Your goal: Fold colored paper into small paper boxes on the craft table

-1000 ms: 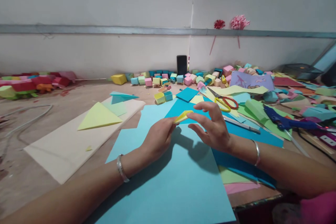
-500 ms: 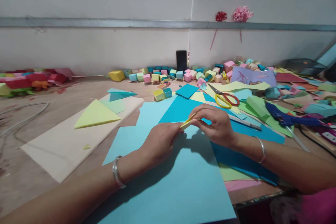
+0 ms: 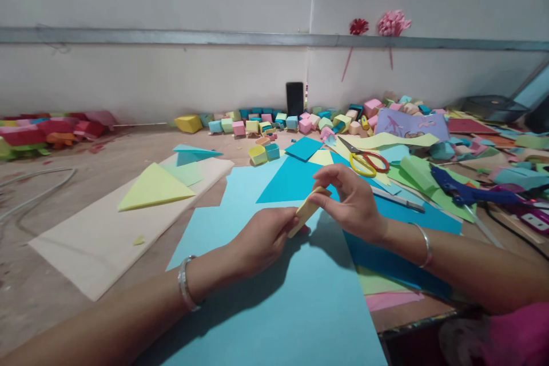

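Observation:
A small folded strip of pale yellow paper (image 3: 304, 216) is between my two hands, above a large light blue sheet (image 3: 274, 314). My left hand (image 3: 266, 237) pinches its lower left end between thumb and fingers. At the upper right end my right hand (image 3: 349, 203) grips it with thumb and fingertips. Beyond my hands lie a darker blue sheet (image 3: 285, 183) and a small blue square (image 3: 304, 149). Scissors (image 3: 364, 163) with yellow and red handles rest to the right, and a paper cutter (image 3: 398, 200) lies just past my right wrist.
Small paper boxes (image 3: 253, 126) line the wall, with a phone (image 3: 294, 98) upright among them. A blue glue gun (image 3: 467, 189) lies right, near a power strip (image 3: 534, 214). On the left, a folded yellow triangle (image 3: 156, 189) sits on a cream sheet (image 3: 86, 257).
The yellow paper has been turned so its broad face shows more, slanting up to the right. My right thumb and fingers have shifted along it. The view has moved slightly.

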A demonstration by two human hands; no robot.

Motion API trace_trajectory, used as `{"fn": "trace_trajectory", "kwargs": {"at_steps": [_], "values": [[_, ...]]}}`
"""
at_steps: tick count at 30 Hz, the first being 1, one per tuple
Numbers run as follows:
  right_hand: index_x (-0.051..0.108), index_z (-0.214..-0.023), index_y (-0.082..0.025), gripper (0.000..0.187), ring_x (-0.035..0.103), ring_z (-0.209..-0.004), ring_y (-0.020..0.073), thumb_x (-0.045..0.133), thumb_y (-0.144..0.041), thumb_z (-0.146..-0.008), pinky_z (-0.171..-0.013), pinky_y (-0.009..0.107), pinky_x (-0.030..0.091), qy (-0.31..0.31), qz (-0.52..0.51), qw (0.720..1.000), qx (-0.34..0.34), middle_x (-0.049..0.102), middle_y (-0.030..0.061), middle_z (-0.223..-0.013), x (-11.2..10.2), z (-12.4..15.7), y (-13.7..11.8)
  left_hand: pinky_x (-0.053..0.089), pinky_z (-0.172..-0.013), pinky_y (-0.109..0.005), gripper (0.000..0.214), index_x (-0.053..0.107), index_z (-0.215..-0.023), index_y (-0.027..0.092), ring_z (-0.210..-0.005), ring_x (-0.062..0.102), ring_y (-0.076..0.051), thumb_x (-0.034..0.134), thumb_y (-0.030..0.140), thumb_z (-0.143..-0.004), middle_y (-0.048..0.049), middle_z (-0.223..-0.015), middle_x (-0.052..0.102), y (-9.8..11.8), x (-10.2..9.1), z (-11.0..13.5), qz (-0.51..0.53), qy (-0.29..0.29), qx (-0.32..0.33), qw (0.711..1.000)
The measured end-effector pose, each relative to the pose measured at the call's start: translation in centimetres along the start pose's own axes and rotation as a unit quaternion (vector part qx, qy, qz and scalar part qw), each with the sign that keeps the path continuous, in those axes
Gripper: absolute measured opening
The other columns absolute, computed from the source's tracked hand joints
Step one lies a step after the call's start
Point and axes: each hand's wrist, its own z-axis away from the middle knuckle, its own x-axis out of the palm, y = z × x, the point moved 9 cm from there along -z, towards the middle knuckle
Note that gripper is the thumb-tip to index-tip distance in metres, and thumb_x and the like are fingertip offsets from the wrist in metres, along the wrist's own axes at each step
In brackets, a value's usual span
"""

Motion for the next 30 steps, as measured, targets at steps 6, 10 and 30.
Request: {"fn": "trace_trajectory", "kwargs": {"at_steps": [6,10,30], "values": [[0.06,-0.11,-0.023,0.036,0.059,-0.071,0.0126,0.069,-0.013,-0.077,-0.067,0.027,0.047,-0.034,-0.058,0.996,0.059,0.062,-0.0025,-0.075,0.9,0.4,0.4,0.041,-0.059,-0.023,0.025,0.067,-0.087,0.017,-0.066,0.057,-0.014,0.048,0.033,-0.092,-0.0016,-0.076,0.068,1.1,-1.5,0.1,-0.012,0.077,0.042,0.996],[0.061,-0.113,-0.024,0.036,0.059,-0.07,0.0126,0.071,-0.022,-0.079,-0.068,0.028,0.048,-0.071,-0.056,0.995,0.043,0.065,-0.0018,-0.076,1.7,1.0,-0.3,0.042,-0.06,-0.022,0.021,0.069,-0.083,0.018,-0.065,0.059,-0.012,0.053,0.029,-0.091,-0.0011,-0.072,0.069,1.8,-3.0,0.8,-0.025,0.176,0.103,0.979],[0.066,-0.086,-0.019,0.008,0.059,-0.076,0.0153,0.07,-0.025,-0.081,-0.07,0.029,0.05,-0.042,0.084,0.979,-0.179,0.068,0.0036,-0.076,1.0,0.7,-3.6,0.054,-0.068,-0.026,0.018,0.072,-0.098,0.022,-0.078,0.066,-0.015,0.059,0.014,-0.087,-0.0058,-0.088,0.073,2.5,-5.1,2.1,-0.1,0.298,0.235,0.92]]}}
